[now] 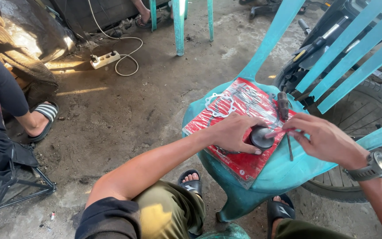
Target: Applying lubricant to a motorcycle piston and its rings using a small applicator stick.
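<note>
On a teal plastic chair lies a red plastic packet with a grey gasket on top of it. My left hand grips a round black part resting on the packet. My right hand, with a wristwatch on its wrist, pinches a thin red strip that touches the black part's edge. A screwdriver with a dark handle lies on the chair seat just beyond my right hand.
A motorcycle wheel stands behind the chair at right. Another person's sandalled foot and a folding stool are at left. A white power strip with a cable lies on the dirt floor, near teal chair legs.
</note>
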